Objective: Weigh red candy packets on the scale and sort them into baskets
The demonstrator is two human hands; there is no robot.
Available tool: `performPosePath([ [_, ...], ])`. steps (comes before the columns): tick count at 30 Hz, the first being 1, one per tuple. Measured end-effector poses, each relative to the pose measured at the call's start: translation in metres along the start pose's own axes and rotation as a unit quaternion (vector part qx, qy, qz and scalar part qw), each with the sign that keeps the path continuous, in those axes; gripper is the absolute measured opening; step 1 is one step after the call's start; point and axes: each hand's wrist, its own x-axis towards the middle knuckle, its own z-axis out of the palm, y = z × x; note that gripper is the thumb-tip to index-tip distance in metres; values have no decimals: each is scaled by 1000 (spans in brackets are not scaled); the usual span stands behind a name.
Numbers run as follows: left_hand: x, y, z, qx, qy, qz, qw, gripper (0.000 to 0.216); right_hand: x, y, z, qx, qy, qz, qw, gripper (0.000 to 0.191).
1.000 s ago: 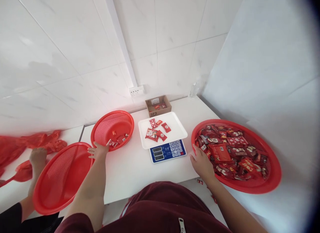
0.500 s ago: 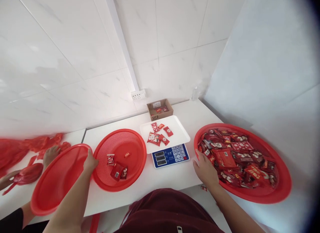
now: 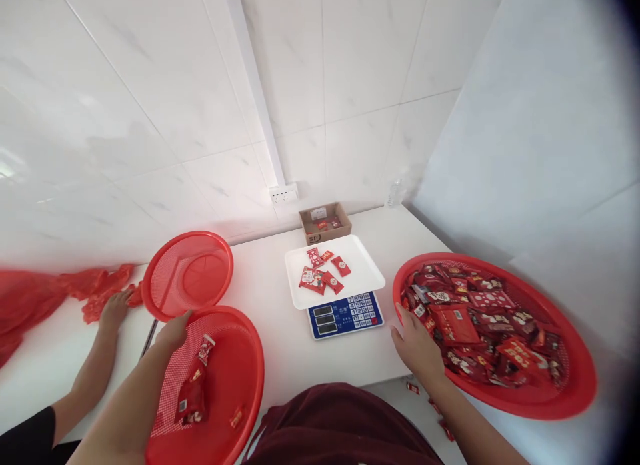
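My left hand point(image 3: 176, 332) is closed on the far-left rim of a red plastic basket point(image 3: 257, 358), which tips at the table's front edge. Several red snack packets point(image 3: 193, 395) lie inside it. My right hand point(image 3: 417, 345) grips the near-left rim of a bigger red basket point(image 3: 583, 392), heaped with red-wrapped packets point(image 3: 455, 324). Between the two stands a blue-fronted digital scale point(image 3: 345, 316). Its white tray point(image 3: 363, 265) carries several small red packets point(image 3: 313, 280). Both thumbs rest near the rims; the fingers are partly hidden.
Another red basket point(image 3: 227, 268) stands behind the left one. A cardboard box point(image 3: 327, 235) with packets and a clear bottle point(image 3: 395, 193) are by the wall. At left, a co-worker's hand point(image 3: 115, 308) touches red bags point(image 3: 107, 288). Fallen packets point(image 3: 447, 430) lie below the table.
The basket with few packets has come left and toward me, tilting, and its packets have shifted. The other left basket has moved back toward the wall. The co-worker's tied red bag has left view.
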Motion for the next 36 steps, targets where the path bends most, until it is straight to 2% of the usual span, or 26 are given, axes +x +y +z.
performPosePath([
  [3,-5,1,-5,40,15,-3,999,62,0,-1,-1,4,0,-1,1000,54],
  [7,-8,3,-13,94,90,-16,991,59,-1,-1,-3,4,-7,10,1000,54],
  [13,2,-8,-19,158,172,72,970,56,0,-1,0,0,3,7,1000,53],
  [16,10,-3,-18,162,194,91,963,54,1,-1,1,0,-2,10,1000,53],
  [19,18,25,-16,95,207,71,971,53,0,-2,0,3,-3,14,1000,53],
  [22,24,69,-13,-38,186,80,979,46,0,-3,-1,10,7,10,1000,52],
  [23,26,83,-12,-53,177,86,979,46,0,-3,-2,11,7,10,1000,52],
  [26,31,119,-9,-95,158,80,980,57,0,-4,-2,11,0,18,1000,52],
  [30,28,147,-9,-212,138,84,964,55,0,-2,-1,13,3,9,1000,52],
  [36,5,182,-3,-238,130,168,948,44,0,-3,-2,7,-1,10,1000,52],
])
